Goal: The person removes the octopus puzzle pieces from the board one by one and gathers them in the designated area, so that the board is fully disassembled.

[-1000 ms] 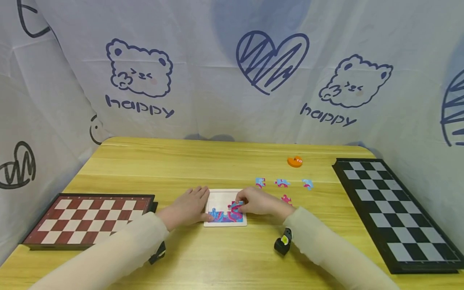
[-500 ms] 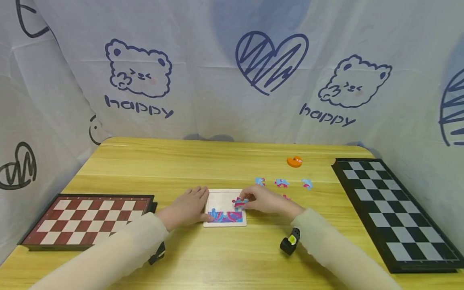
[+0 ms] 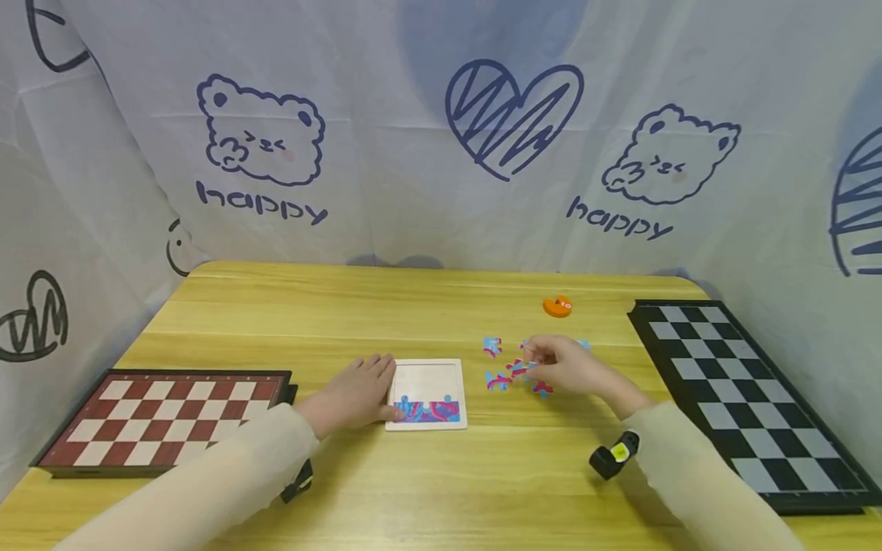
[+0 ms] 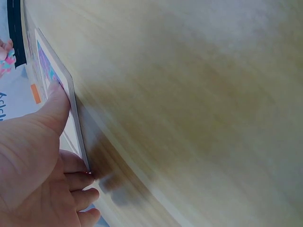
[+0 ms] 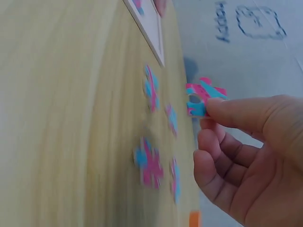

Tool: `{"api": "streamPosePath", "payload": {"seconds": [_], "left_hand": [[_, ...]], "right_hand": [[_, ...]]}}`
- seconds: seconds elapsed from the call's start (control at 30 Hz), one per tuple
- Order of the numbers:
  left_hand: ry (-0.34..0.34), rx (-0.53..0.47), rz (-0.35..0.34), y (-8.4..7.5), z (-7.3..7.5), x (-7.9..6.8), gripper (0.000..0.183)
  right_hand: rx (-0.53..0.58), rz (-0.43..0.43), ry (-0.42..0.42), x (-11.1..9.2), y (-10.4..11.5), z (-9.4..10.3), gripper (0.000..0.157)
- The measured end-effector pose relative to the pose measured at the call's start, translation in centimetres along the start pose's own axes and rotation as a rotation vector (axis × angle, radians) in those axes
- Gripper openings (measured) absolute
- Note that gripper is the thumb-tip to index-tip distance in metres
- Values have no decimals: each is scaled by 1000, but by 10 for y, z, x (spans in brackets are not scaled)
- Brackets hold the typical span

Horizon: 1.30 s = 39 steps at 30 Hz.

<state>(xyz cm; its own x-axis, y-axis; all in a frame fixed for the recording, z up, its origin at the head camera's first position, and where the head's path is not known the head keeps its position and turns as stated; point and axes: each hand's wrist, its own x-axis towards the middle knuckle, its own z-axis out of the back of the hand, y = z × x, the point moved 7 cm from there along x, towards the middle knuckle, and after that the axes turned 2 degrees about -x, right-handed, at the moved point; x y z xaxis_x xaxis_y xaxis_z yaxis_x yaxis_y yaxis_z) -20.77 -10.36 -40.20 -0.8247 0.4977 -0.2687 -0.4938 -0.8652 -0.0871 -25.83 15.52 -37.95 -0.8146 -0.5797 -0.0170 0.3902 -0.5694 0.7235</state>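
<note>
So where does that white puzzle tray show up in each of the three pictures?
Head view: the puzzle tray lies at table centre, the left hand resting on its left edge.
Left wrist view: the tray runs edge-on at far left, the thumb pressed on it.
Right wrist view: only its corner shows at top centre.
Shared landmark: the pink-and-blue pieces fitted in the tray.
</note>
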Motion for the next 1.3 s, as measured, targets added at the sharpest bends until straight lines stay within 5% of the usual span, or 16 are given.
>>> {"api": "streamPosePath", "payload": {"seconds": [0.23,0.63,1.3], "left_hand": [[-5,2,-1,0,-1,0,82],[-17,-4,-9,1,-1,0,82],[-26,-1,-14,0,0,-1,81]], "right_hand": [[-47,-119,-61,-22,-32,30,6],[-119,-378,11,-42,-76,43,4],[-236,-459,-20,-48,-84,46,11]]}}
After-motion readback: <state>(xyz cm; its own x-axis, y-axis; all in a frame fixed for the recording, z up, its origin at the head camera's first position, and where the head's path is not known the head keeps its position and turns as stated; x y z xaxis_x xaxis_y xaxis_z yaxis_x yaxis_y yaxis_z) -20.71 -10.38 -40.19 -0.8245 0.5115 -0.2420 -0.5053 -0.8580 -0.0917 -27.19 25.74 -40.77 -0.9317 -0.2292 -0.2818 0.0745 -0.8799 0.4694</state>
